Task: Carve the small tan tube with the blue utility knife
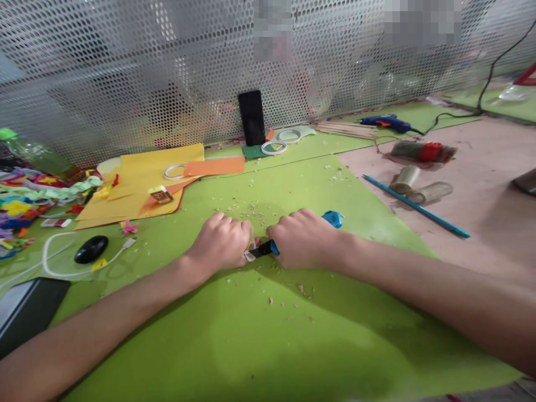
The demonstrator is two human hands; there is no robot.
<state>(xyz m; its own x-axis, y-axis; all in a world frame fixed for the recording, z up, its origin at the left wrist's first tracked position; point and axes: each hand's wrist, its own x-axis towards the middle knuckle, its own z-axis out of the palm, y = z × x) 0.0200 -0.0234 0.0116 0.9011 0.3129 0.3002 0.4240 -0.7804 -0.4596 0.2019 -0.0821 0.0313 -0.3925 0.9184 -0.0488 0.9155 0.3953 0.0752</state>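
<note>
Over the middle of the green tabletop (251, 346), my right hand (305, 240) is wrapped around a blue utility knife (333, 218). The knife's black front end and blade point left toward my other hand. Closed in a fist just left of the blade, my left hand (224, 241) grips a small pale piece (250, 245) that looks like wood. Most of that piece is hidden by the fingers, and the blade lies against or very close to it. Pale shavings (251, 212) are scattered behind and in front of both hands.
Left are yellow paper (138, 167), a small box (161, 194), a black mouse (91, 249) and a white cable (52, 268). A phone (252, 118) leans on the perforated metal screen (188, 72). Right lie a blue pencil (419, 207), cut tubes (431, 192) and a glue gun (387, 123).
</note>
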